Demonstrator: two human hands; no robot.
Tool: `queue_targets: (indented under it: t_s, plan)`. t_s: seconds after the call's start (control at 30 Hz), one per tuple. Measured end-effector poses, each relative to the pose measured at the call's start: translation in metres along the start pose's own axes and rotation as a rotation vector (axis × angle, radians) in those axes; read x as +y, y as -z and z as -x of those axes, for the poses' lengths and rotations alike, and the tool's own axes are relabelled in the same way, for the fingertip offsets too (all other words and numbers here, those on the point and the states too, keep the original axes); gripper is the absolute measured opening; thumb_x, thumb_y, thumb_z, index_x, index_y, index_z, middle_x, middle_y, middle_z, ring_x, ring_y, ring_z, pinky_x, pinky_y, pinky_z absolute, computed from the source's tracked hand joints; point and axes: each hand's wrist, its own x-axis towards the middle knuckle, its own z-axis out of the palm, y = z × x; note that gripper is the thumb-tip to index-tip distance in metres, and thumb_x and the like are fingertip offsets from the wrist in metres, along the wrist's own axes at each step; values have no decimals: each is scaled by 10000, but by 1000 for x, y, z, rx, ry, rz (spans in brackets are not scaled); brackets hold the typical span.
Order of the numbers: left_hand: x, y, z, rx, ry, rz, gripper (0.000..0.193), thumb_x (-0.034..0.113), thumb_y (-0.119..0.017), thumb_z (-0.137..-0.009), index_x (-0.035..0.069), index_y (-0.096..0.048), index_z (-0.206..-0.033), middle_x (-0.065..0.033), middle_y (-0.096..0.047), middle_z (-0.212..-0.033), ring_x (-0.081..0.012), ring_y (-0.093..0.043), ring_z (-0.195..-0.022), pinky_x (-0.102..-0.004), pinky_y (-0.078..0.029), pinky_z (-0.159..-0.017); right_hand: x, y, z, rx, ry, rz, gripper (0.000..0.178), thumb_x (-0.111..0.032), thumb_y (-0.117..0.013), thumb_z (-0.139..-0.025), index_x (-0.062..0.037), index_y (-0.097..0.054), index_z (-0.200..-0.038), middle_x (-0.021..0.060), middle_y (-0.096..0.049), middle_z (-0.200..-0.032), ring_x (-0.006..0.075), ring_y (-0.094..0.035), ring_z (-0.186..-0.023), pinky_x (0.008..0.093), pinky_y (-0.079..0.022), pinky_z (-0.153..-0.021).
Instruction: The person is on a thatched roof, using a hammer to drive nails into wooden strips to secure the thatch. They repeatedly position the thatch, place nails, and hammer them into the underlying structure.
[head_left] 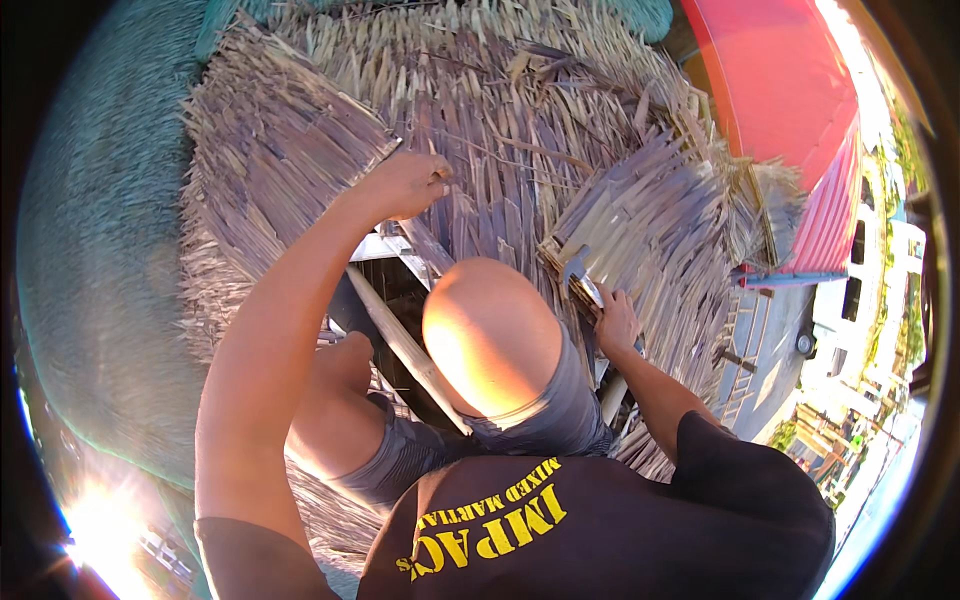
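**Hand and Tool Positions on the Thatched Roof**

Work surface: a sloping roof of dry, grey-brown leaf thatch [480, 150]; the left hand [408, 186] is above its middle, beside the lower right corner of a brown, layered thatch panel [280, 150] at the roof's left edge; its fingers are curled inward; whether they are clamped on anything, or touch the thatch, cannot be told.

The right hand [618, 322] is clamped on a silver metal, hammer-like tool [578, 268]; the tool lies at the lower left corner of a grey-brown, overlapping-leaf thatch panel [650, 215] toward the roof's right edge; its head points away from the person.

Between the hands is a bent bare knee [490, 335]; left of the knee, a pale, round wooden pole [400, 345] slants across a dark opening in the roof.

Surroundings: a teal-green, thatch-textured surface [105, 260] adjoins the roof's left edge; a red sheet roof [785, 90] stands beyond the upper right corner; a ladder [742, 365] shows below it.
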Motion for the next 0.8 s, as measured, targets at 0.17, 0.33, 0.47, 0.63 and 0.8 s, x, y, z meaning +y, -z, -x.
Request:
queue_targets:
  t_s: [0.17,0.33,0.47,0.63,0.8]
  plan:
    - [-122,21,56,52,144,-83,373,258,-624,-930,44,-644,-1236,-197,-710,-1127,-369,-668,-1074,-428,-518,-925,-37,87,-28,-1,172,85,325,-27,-562,-853,-99,-598,-1168,190,-616,-1031,433,-603,-993,519,-486,-836]
    - [-234,37,82,278,282,-37,356,315,-571,-943,53,-704,-1145,-211,-675,-1208,-394,-646,-1097,-474,-513,-927,-160,197,-123,227,464,268,196,-149,-621,-892,-77,-598,-1072,215,-664,-943,465,-634,-888,554,-485,-714]
    - [-262,11,170,335,278,-102,330,302,-541,-969,80,-710,-1145,-201,-683,-1173,-398,-647,-1065,-477,-519,-902,-325,242,-176,281,547,171,339,-307,-676,-953,-88,-628,-1207,211,-670,-858,370,-666,-794,455,-501,-695]
    - [-205,-91,386,526,640,227,310,320,-584,-918,66,-707,-1045,-196,-703,-1005,-415,-655,-940,-501,-509,-828,-533,222,-113,171,1113,-552,246,-229,-691,-948,-67,-637,-1126,163,-635,-825,289,-587,-731,387,-494,-737]
    - [-41,-195,542,392,877,296,245,249,-557,-932,57,-703,-974,-136,-697,-929,-301,-697,-877,-419,-545,-765,-640,180,18,147,1556,-876,210,-221,-676,-958,-67,-621,-1090,131,-643,-838,273,-595,-712,384,-494,-716]
